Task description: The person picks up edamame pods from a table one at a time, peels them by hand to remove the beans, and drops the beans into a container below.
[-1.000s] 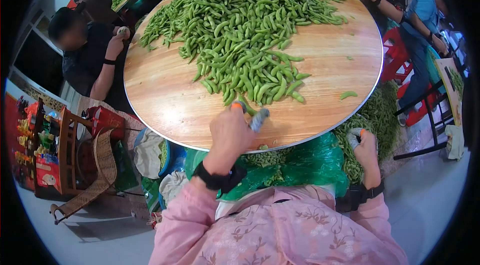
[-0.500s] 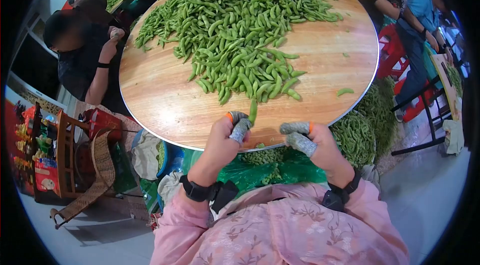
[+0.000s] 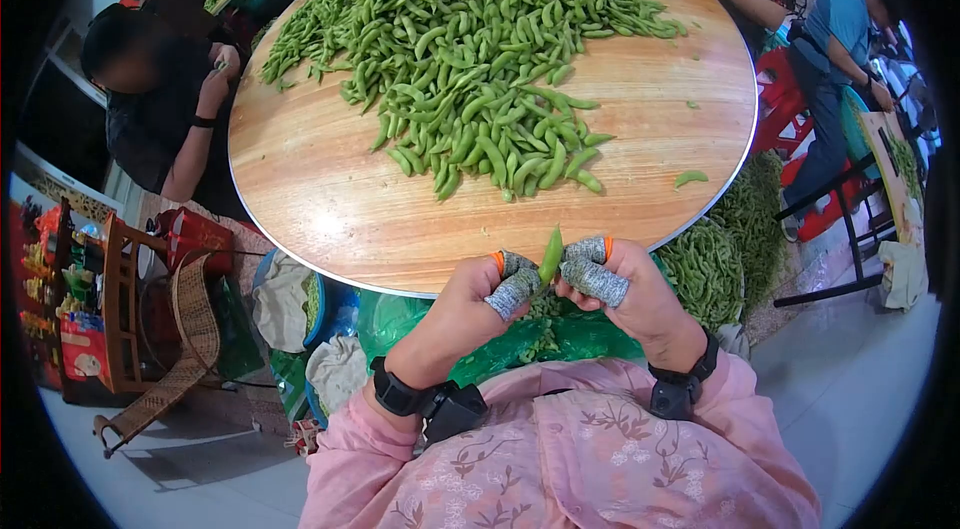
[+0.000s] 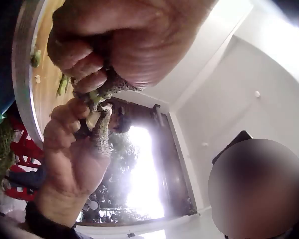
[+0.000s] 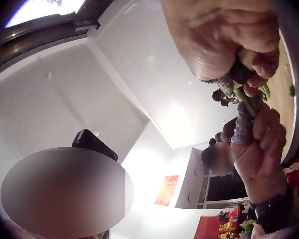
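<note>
A single green pod [image 3: 551, 254] stands upright between both hands just past the table's near edge. The left hand [image 3: 475, 301] pinches it from the left between covered thumb and forefinger; the right hand [image 3: 628, 291] pinches it from the right the same way. Grey finger covers with orange bands sit on those digits. In the left wrist view the left hand [image 4: 124, 42] and right hand [image 4: 72, 154] meet at the pod [image 4: 95, 99]. The right wrist view shows the pod [image 5: 246, 102] between the fingertips. A large heap of pods [image 3: 470, 59] lies on the round table [image 3: 330, 219].
One loose pod [image 3: 690, 177] lies right of the heap. Below the hands is a green plastic sheet [image 3: 400, 319] with loose bits on it. More green pods [image 3: 708, 269] are piled at the right, near a red stool [image 3: 785, 99]. Other people sit around the table.
The left hand has drawn a pod from the heap's near end back past the table edge. The right hand has come up from the right side, and both now pinch the pod.
</note>
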{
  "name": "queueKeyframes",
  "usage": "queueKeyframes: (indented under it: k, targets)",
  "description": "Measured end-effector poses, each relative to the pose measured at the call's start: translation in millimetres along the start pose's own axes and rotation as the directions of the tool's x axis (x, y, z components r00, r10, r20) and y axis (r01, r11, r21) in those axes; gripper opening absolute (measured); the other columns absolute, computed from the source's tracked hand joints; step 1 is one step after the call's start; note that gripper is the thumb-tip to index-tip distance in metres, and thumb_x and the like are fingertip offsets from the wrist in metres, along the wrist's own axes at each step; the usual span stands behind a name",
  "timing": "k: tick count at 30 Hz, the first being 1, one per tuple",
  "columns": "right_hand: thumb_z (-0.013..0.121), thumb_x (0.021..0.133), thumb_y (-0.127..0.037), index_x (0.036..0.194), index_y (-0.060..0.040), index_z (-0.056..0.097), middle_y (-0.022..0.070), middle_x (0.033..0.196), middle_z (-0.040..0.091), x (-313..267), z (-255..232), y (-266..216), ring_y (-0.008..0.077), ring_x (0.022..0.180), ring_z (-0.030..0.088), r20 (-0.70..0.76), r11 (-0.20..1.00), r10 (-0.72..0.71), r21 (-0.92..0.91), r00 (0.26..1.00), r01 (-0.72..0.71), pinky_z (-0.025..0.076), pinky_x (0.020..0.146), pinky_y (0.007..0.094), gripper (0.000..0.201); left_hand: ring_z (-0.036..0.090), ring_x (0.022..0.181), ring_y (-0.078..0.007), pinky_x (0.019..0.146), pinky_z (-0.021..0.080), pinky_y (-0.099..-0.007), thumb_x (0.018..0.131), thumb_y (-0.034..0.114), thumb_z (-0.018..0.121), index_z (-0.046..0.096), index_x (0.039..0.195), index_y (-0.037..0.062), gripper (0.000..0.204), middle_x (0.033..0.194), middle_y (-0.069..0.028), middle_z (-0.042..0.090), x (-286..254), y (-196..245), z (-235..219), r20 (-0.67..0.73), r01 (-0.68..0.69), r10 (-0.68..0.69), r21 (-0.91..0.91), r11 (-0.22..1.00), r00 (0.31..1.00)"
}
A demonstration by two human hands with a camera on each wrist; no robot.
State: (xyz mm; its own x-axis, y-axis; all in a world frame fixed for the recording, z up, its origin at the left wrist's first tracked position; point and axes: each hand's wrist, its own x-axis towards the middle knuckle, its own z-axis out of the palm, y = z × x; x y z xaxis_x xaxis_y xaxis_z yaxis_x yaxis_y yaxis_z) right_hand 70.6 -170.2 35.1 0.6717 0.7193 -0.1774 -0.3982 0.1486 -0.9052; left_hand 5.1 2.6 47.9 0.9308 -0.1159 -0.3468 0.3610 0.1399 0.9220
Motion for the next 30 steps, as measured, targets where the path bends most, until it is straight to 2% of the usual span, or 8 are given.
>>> queueKeyframes:
  k: [14, 16, 17, 19, 23, 25, 29, 30]
  targets:
    - [0.055, 0.082, -0.015, 0.077, -0.0040, 0.057, -0.0023, 0.066, 0.054, 6.5, -5.0, 16.2, 0.0042, 0.056, 0.045, -0.055, 0.996, -0.073, 0.040, 0.996, 0.075, 0.035, 0.051, 0.0173, 0.012, 0.046, 0.055, -0.0100, 0.050, 0.038, -0.0249, 0.081, 0.013, 0.054, 0.054, 0.081, 0.0027, 0.011, 0.061, -0.0005, 0.049, 8.7, -14.0, 3.7, -0.026, -0.186, 0.213, 0.392, 0.901, 0.977]
    - [0.055, 0.082, -0.015, 0.076, -0.0039, 0.057, -0.0027, 0.066, 0.054, 5.0, -1.9, 13.9, 0.0042, 0.056, 0.045, -0.094, 0.994, -0.099, -0.051, 0.991, 0.094, 0.035, 0.051, 0.0171, 0.012, 0.055, 0.055, -0.0198, 0.047, 0.040, -0.0285, 0.077, 0.017, 0.059, 0.054, 0.083, 0.0026, 0.016, 0.061, -0.0074, 0.054, 4.7, -17.1, 17.3, -0.033, -0.253, 0.531, 0.853, 0.456, 0.847]
    - [0.055, 0.082, -0.015, 0.076, -0.0038, 0.057, -0.0032, 0.065, 0.053, 4.4, -0.9, 13.0, 0.0041, 0.056, 0.044, -0.130, 0.983, -0.130, -0.144, 0.983, 0.111, 0.034, 0.052, 0.0170, 0.013, 0.055, 0.055, -0.0198, 0.047, 0.040, -0.0285, 0.077, 0.017, 0.059, 0.054, 0.083, 0.0026, 0.016, 0.061, -0.0074, 0.054, 5.2, -19.4, 19.3, -0.033, -0.251, 0.529, 0.853, 0.457, 0.848]
    - [0.056, 0.082, -0.015, 0.076, -0.0033, 0.057, -0.0034, 0.065, 0.052, 3.5, -5.2, 11.7, 0.0041, 0.056, 0.043, -0.085, 0.992, -0.083, -0.098, 0.993, 0.075, 0.034, 0.052, 0.0171, 0.013, 0.059, 0.060, -0.0284, 0.049, 0.043, -0.0331, 0.074, 0.012, 0.060, 0.055, 0.083, 0.0023, 0.014, 0.065, -0.0149, 0.056, 7.7, -25.4, 19.8, 0.043, -0.177, 0.660, 0.974, 0.139, 0.750]
    - [0.057, 0.081, -0.014, 0.080, -0.0019, 0.058, -0.0024, 0.069, 0.054, 1.8, -9.3, 18.3, 0.0048, 0.059, 0.047, -0.008, 0.993, -0.095, 0.065, 0.995, 0.095, 0.037, 0.055, 0.0180, 0.012, 0.057, 0.055, -0.0274, 0.050, 0.043, -0.0318, 0.076, 0.011, 0.057, 0.055, 0.083, 0.0024, 0.012, 0.065, -0.0135, 0.056, 15.7, -37.2, 14.6, 0.073, -0.305, 0.694, 0.927, 0.217, 0.716]
    - [0.058, 0.080, -0.014, 0.081, -0.0017, 0.058, -0.0017, 0.072, 0.056, 1.9, -3.7, 22.0, 0.0052, 0.061, 0.049, -0.022, 0.985, -0.128, 0.109, 0.991, 0.130, 0.039, 0.057, 0.0183, 0.012, 0.054, 0.054, -0.0259, 0.046, 0.041, -0.0335, 0.078, 0.012, 0.053, 0.054, 0.083, 0.0029, 0.011, 0.064, -0.0112, 0.054, 15.5, -38.3, 14.2, -0.015, -0.455, 0.650, 0.702, 0.548, 0.760]
    - [0.058, 0.080, -0.012, 0.085, -0.0013, 0.059, 0.0000, 0.077, 0.059, 4.7, -5.9, 31.1, 0.0064, 0.068, 0.054, -0.025, 0.971, -0.155, 0.179, 0.988, 0.157, 0.042, 0.061, 0.0194, 0.012, 0.050, 0.053, -0.0166, 0.048, 0.039, -0.0288, 0.081, 0.014, 0.052, 0.055, 0.083, 0.0023, 0.012, 0.062, -0.0059, 0.052, 12.2, -37.0, 13.0, -0.148, -0.516, 0.610, 0.402, 0.757, 0.779]
    - [0.058, 0.080, -0.012, 0.085, -0.0013, 0.059, 0.0000, 0.077, 0.059, 4.8, -6.3, 30.6, 0.0064, 0.068, 0.054, -0.023, 0.971, -0.155, 0.180, 0.988, 0.157, 0.042, 0.061, 0.0194, 0.012, 0.049, 0.054, -0.0127, 0.049, 0.039, -0.0249, 0.084, 0.017, 0.050, 0.053, 0.083, 0.0026, 0.015, 0.064, -0.0023, 0.052, 11.8, -37.2, 9.2, -0.178, -0.375, 0.398, 0.150, 0.915, 0.900]
